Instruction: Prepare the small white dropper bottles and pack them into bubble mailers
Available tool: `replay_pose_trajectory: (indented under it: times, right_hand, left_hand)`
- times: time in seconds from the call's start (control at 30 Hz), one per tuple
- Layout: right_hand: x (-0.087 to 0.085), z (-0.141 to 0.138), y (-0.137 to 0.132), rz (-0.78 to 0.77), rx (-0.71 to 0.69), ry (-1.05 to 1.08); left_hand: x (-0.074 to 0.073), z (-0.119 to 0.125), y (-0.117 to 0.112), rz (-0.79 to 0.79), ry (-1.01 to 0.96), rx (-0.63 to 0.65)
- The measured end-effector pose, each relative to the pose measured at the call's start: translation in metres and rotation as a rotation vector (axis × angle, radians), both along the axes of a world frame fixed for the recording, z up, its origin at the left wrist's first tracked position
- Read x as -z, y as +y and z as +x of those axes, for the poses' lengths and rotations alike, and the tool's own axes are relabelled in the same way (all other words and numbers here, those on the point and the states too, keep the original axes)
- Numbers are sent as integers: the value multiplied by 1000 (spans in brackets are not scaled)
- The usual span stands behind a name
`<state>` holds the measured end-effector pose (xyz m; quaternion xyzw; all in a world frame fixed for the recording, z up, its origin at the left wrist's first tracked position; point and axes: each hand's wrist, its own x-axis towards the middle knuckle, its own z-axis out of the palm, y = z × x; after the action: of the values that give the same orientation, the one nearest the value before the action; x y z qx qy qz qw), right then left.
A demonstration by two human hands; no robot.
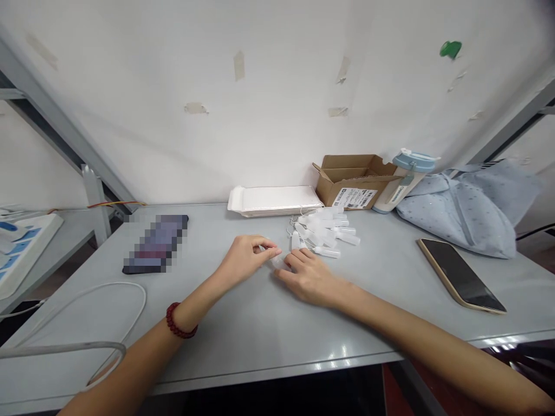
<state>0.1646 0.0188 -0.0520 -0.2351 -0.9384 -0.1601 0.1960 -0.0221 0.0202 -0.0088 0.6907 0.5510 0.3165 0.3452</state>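
My left hand (248, 257) reaches in over the table, thumb and fingers closed together at a small translucent white plastic piece (280, 263). From the other side my right hand (310, 278) has its bent fingers closed on the same piece. Its exact kind cannot be made out, since the fingertips cover much of it. Just beyond my right hand lies a loose pile of small translucent white plastic tubes (323, 228) with narrow ends. Thin loops or strings show at the pile's left side.
Behind the pile are a white padded packet (277, 199) and an open cardboard box (355, 188). A blue-lidded bottle (401, 182), a pale blue cloth bag (459, 214) and a phone (462, 274) lie rightward. At left are a partly blurred dark device (158, 242) and a white cable (143, 294).
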Motion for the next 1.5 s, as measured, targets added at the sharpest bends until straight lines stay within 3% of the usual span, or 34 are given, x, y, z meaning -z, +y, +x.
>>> replay_pose_trajectory:
  times: [0.37, 0.5, 1.0, 1.27, 1.5]
  right_hand:
    - [-2, 1, 0, -43, -14, 12]
    - [-2, 3, 1, -53, -13, 34]
    - [-11, 7, 2, -37, -43, 39]
    - [-19, 9, 2, -344, -65, 207]
    - [-24, 9, -1, -618, -76, 408]
  left_hand:
    - [-6, -7, 5, -275, -130, -62]
    - [-8, -7, 4, -296, -173, -87]
    - [-11, -7, 4, -393, -171, 19]
    - [-2, -6, 4, -305, -258, 13]
    - [-6, -5, 2, -268, -351, 33]
